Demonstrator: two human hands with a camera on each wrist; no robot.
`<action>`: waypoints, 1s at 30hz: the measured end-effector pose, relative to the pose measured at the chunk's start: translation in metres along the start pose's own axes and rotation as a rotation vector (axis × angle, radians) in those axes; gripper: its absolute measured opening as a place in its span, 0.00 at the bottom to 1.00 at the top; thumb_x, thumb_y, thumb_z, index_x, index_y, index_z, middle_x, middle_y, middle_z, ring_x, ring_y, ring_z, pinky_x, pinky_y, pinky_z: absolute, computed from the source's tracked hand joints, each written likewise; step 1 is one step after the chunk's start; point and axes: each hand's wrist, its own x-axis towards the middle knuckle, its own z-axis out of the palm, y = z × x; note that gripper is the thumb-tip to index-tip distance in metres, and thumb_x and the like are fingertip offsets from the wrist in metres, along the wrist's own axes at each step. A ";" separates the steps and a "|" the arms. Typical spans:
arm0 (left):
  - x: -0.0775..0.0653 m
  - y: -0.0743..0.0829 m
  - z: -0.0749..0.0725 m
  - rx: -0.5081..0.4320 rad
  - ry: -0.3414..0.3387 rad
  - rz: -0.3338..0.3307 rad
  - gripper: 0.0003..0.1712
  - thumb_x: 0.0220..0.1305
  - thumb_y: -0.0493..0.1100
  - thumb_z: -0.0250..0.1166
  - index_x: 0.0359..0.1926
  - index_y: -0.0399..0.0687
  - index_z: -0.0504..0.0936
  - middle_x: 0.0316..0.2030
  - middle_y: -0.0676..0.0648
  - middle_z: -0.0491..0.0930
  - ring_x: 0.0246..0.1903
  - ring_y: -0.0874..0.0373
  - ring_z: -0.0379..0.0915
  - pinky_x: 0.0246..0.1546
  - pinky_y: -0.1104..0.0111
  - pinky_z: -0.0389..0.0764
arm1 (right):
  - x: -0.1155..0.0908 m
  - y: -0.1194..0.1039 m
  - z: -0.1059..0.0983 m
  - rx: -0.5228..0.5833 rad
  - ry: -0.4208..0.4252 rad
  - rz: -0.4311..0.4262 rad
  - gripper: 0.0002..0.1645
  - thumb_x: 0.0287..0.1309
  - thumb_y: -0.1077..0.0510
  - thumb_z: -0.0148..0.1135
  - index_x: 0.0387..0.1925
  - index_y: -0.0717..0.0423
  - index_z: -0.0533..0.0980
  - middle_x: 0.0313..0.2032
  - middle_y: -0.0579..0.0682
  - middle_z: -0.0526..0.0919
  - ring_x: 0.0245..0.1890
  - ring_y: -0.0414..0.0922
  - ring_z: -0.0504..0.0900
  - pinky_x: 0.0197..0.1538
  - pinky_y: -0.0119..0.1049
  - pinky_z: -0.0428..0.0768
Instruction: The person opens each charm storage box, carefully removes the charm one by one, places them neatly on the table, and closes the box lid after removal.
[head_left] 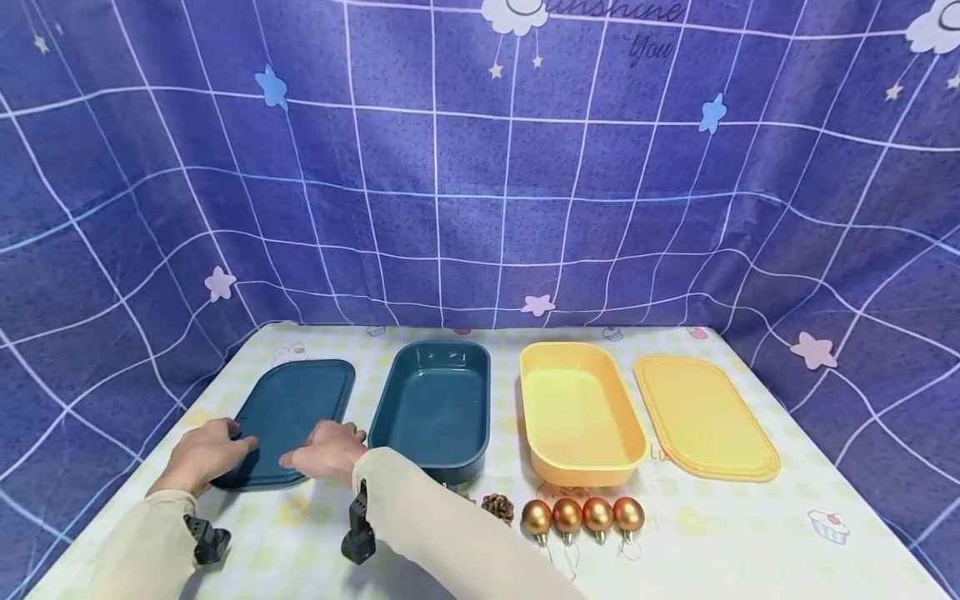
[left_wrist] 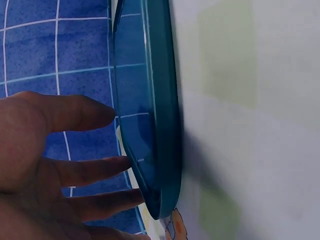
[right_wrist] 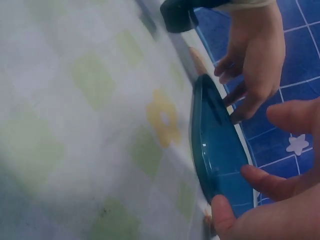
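Note:
A dark teal lid (head_left: 292,408) lies on the table at the left. My left hand (head_left: 204,454) is at its near left edge. In the left wrist view the fingers (left_wrist: 95,170) are spread and fairly straight, with the tips by the rim. Over the lid's near right part is my right hand (head_left: 330,450). The right wrist view has its thumb (right_wrist: 223,212) at the lid's edge and a finger (right_wrist: 265,181) above the lid's surface. Neither hand visibly wraps round the lid. A matching teal box (head_left: 435,408) stands uncovered right of it.
Right of centre stands a yellow box (head_left: 581,475), with a yellow lid (head_left: 708,417) beside it. Several copper-coloured baubles (head_left: 567,517) line up in front, near a pine cone (head_left: 497,507). Partly behind the right sleeve (head_left: 442,517) are small items. A blue curtain (head_left: 480,167) surrounds the table.

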 end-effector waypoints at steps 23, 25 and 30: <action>-0.030 -0.014 -0.018 -0.101 0.226 0.029 0.38 0.73 0.62 0.52 0.65 0.31 0.70 0.54 0.24 0.78 0.44 0.37 0.79 0.40 0.54 0.79 | -0.009 -0.010 -0.012 0.310 0.001 -0.040 0.19 0.59 0.45 0.71 0.37 0.49 0.70 0.36 0.48 0.75 0.40 0.47 0.75 0.46 0.44 0.78; -0.035 -0.015 -0.023 -0.228 0.226 0.056 0.39 0.76 0.61 0.47 0.67 0.29 0.67 0.57 0.23 0.76 0.39 0.53 0.81 0.41 0.61 0.80 | -0.009 -0.013 -0.021 0.330 -0.007 -0.059 0.20 0.60 0.45 0.69 0.41 0.50 0.70 0.38 0.49 0.76 0.40 0.46 0.76 0.48 0.44 0.79; -0.045 -0.015 -0.030 -0.624 0.168 0.183 0.36 0.80 0.57 0.41 0.71 0.31 0.60 0.42 0.62 0.85 0.37 0.85 0.71 0.36 0.79 0.82 | -0.008 -0.015 -0.044 0.369 0.011 -0.097 0.20 0.63 0.44 0.66 0.45 0.50 0.69 0.40 0.50 0.77 0.42 0.46 0.77 0.51 0.45 0.79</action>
